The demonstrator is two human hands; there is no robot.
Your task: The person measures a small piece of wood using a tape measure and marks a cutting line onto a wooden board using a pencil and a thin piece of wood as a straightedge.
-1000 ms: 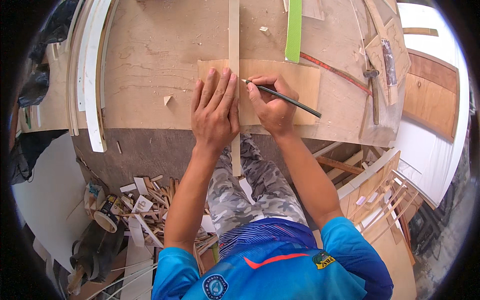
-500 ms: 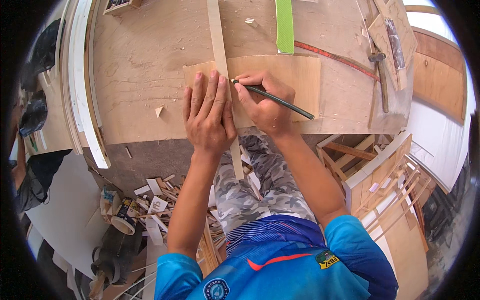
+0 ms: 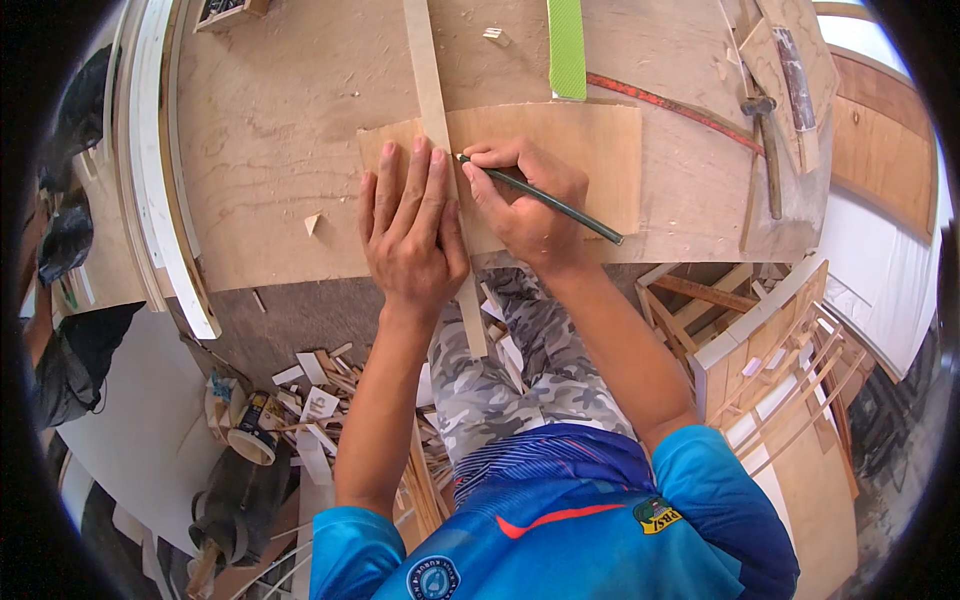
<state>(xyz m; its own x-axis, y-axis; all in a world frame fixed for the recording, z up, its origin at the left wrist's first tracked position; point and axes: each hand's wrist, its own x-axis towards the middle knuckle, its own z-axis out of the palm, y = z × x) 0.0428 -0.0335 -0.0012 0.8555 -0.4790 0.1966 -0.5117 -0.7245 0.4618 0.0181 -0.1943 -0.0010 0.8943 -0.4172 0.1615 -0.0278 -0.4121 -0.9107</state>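
A long thin wooden strip [image 3: 430, 90] lies across a pale rectangular plywood piece [image 3: 585, 150], its near end jutting past the table edge above my legs. My left hand [image 3: 412, 240] rests flat on the strip and the plywood, fingers stretched out and pointing away from me. Just right of it, my right hand [image 3: 535, 215] grips a dark green pencil [image 3: 570, 210]. The pencil's sharpened tip is by the strip's right edge, near my left fingertips. Whether the tip touches the wood I cannot tell.
On the wooden tabletop [image 3: 270, 170] lie a green strip [image 3: 567, 50], a red ruler-like strip [image 3: 680, 112], a hammer [image 3: 768, 150] and a small wood triangle [image 3: 313, 223]. Long white boards [image 3: 165, 160] stand at left. Offcuts [image 3: 320, 400] and a bucket [image 3: 253, 435] are below.
The view has shifted slightly. Both hands, the pencil and the strip keep nearly the same places on the plywood piece.
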